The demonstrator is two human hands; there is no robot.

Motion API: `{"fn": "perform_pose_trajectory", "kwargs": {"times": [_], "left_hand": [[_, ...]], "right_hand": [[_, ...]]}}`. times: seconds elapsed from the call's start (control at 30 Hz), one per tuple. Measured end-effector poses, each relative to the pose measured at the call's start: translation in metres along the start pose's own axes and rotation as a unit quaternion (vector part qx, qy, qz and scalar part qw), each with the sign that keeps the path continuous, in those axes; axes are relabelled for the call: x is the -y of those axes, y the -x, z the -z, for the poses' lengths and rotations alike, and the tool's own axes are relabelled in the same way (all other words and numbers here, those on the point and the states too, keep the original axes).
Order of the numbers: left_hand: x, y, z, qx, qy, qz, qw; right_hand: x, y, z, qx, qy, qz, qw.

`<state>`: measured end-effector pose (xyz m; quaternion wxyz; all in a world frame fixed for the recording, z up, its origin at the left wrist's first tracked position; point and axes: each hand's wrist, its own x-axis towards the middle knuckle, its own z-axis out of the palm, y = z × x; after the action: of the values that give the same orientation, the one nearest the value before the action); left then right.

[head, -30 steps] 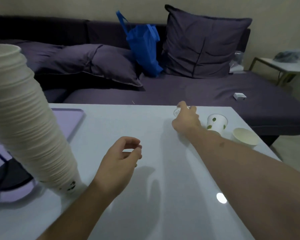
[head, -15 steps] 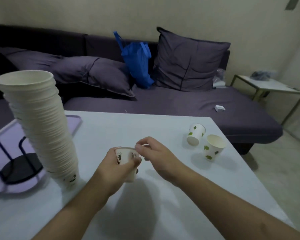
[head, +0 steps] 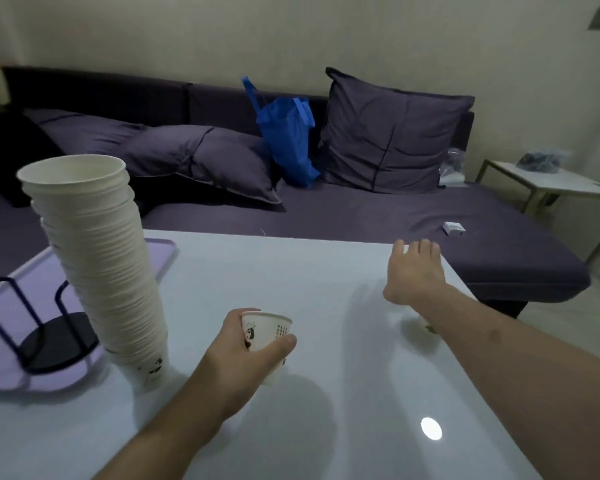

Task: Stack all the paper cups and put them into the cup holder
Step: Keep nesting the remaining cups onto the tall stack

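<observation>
Cups: most already sit nested in one tall, leaning stack (head: pixel 101 268) standing on the worktop (head: pixel 326 393), just beside the holder (head: pixel 49 336), which rests empty on a lilac tray (head: pixel 0 368). So the stacking looks nearly finished, while moving the stack into the holder is not yet done.

One loose cup (head: pixel 265 344) is clamped in the left hand (head: pixel 243 355), fingers wrapped round its side, near the stack's foot. The right hand (head: pixel 413 271) reaches toward the worktop's far right edge, fingers spread apart and holding nothing. Under its wrist a bit of another cup (head: pixel 426 327) shows, mostly hidden; whether more lie there cannot be told.

Half a second ago both hands met at the loose cup in the middle, and two cups stood plainly visible at the right. Since then the right hand has swung out over them, and the left has kept its cup.
</observation>
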<state>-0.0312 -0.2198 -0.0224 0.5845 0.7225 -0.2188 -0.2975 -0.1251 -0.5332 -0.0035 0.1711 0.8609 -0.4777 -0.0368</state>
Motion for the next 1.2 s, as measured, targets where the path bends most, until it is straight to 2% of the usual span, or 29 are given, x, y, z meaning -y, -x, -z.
{"fn": "perform_pose_trajectory", "kwargs": {"times": [0.1,0.2,0.27,0.33,0.4,0.47,0.57,0.67,0.77,0.87,0.9,1.0,1.1,1.2], "left_hand": [[0.002,-0.005,0.000,0.002,0.012,0.000,1.000],[0.002,-0.009,-0.002,0.001,0.020,0.002,1.000],[0.001,-0.011,-0.003,0.000,0.023,0.004,1.000],[-0.001,-0.009,-0.003,0.001,0.025,0.005,1.000],[-0.004,-0.007,-0.002,0.005,0.033,0.004,0.999],[-0.011,0.001,0.002,0.013,0.063,-0.006,0.998],[-0.024,0.018,0.013,0.027,0.139,-0.005,0.990],[-0.036,0.038,0.029,0.049,0.189,-0.011,0.981],[-0.051,0.062,0.046,0.061,0.173,-0.054,0.982],[-0.068,0.081,0.063,0.054,0.146,-0.102,0.982],[-0.074,0.087,0.069,0.048,0.139,-0.117,0.982],[-0.093,0.101,0.082,0.026,0.094,-0.177,0.979],[-0.119,0.108,0.098,-0.001,0.079,-0.240,0.968],[-0.149,0.105,0.121,-0.072,0.079,-0.298,0.948]], "right_hand": [[0.004,-0.011,-0.008,0.014,0.021,0.013,1.000],[0.010,-0.011,-0.009,-0.016,0.023,0.038,0.999],[0.015,-0.004,-0.005,-0.047,-0.020,0.083,0.995],[0.023,0.012,0.006,-0.064,-0.137,0.142,0.978],[0.032,0.037,0.024,-0.050,-0.326,0.181,0.926],[0.042,0.071,0.044,-0.037,-0.459,0.204,0.864],[0.055,0.121,0.065,-0.021,-0.568,0.236,0.788],[0.065,0.166,0.087,0.062,-0.653,0.255,0.711],[0.064,0.192,0.105,0.116,-0.678,0.304,0.660],[0.062,0.203,0.129,0.160,-0.761,0.280,0.563],[0.064,0.206,0.137,0.153,-0.771,0.267,0.557],[0.072,0.214,0.162,0.074,-0.778,0.226,0.581],[0.078,0.221,0.185,0.017,-0.807,0.183,0.560],[0.084,0.230,0.195,0.005,-0.823,0.154,0.547]]}}
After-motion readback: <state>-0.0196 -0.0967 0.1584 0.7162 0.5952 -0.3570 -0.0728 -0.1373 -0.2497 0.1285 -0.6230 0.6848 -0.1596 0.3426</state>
